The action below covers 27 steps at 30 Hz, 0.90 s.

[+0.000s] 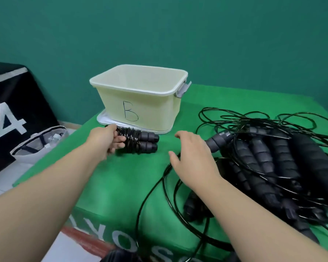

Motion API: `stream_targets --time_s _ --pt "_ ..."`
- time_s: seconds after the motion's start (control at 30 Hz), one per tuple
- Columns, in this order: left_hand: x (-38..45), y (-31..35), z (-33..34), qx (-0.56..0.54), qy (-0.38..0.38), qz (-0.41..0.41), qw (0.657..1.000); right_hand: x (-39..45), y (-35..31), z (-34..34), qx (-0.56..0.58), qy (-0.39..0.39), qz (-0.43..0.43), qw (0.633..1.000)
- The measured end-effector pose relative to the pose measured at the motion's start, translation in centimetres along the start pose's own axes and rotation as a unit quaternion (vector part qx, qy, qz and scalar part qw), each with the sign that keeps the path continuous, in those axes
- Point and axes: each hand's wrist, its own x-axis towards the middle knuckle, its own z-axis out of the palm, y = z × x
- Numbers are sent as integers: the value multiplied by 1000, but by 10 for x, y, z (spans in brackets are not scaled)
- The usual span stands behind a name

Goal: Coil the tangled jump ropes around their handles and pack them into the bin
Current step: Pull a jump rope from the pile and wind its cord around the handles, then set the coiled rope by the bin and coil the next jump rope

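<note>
Just in front of the cream bin marked "B" [140,99], on the green tablecloth [121,176], lies one coiled jump rope [137,141]: two ribbed black handles side by side with thin glossy cord wound tightly round them. The left hand [106,141] grips this bundle at its left end, fingers curled under and round the wraps. The right hand [192,156] hovers with fingers spread and loose, holding nothing, just beside the tangled pile of jump ropes [269,157] on the right, one loose cord loop [159,186] trailing under its wrist.

The bundle looks light and stiff enough to lift as one piece, though the slick cord would likely spring loose if pinched only at the handle tips; gripping across the wraps, as now, seems the safer hold. The bin appears empty from this angle. For the pile, the foam-like handles offer a firm, non-slip grip, whereas the thin cords are floppy and snag on one another, so pulling by a handle should free a rope more cleanly.
</note>
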Motion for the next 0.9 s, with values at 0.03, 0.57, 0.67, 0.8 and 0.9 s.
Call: stream_targets --time_s 0.03,0.57,0.67,0.8,0.9 --pt "9 1 1 7 -2 -21 1000 5 2 2 6 -1 4 1000" --pt "73 34 53 53 8 -14 998 15 9 6 90 4 -9 996" --pt "76 32 59 24 26 18 999 15 8 5 88 6 -11 996" --pt "80 24 57 1 28 35 999 14 7 6 78 2 -15 997" --pt "78 19 52 -7 11 45 999 14 8 6 67 4 -18 998"
